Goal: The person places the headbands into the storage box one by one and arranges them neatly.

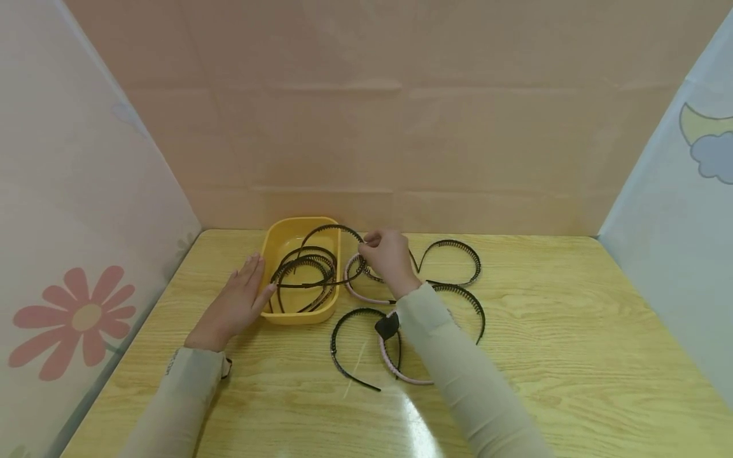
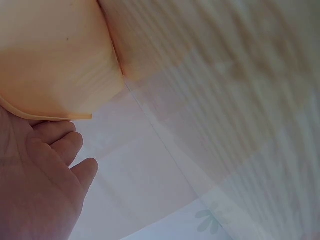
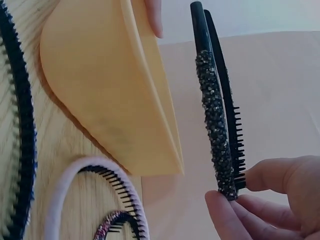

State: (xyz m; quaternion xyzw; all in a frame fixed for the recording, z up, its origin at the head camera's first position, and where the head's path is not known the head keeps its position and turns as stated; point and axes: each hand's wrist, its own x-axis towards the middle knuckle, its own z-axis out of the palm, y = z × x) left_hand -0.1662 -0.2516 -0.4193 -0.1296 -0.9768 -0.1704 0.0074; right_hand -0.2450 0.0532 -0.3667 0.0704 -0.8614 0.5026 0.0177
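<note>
My right hand [image 1: 390,257] pinches a black toothed headband [image 3: 212,110] between thumb and fingers; dark glitter covers its outer side in the right wrist view. That headband reaches over the right rim of a yellow plastic box [image 1: 300,319]. Several black headbands [image 1: 314,249] lie overlapping inside the box. Against the box's left wall rests my left hand [image 1: 237,304], its fingers extended; the left wrist view shows those fingers [image 2: 57,132] touching the box rim from outside.
Right of the box, loose headbands lie on the wooden table [image 1: 572,331]: a pink one [image 1: 348,283], a black one [image 1: 478,262] farther right, and a black one [image 1: 334,353] nearer the front beside another pink one [image 1: 395,370]. A beige wall [image 1: 401,127] closes off the back.
</note>
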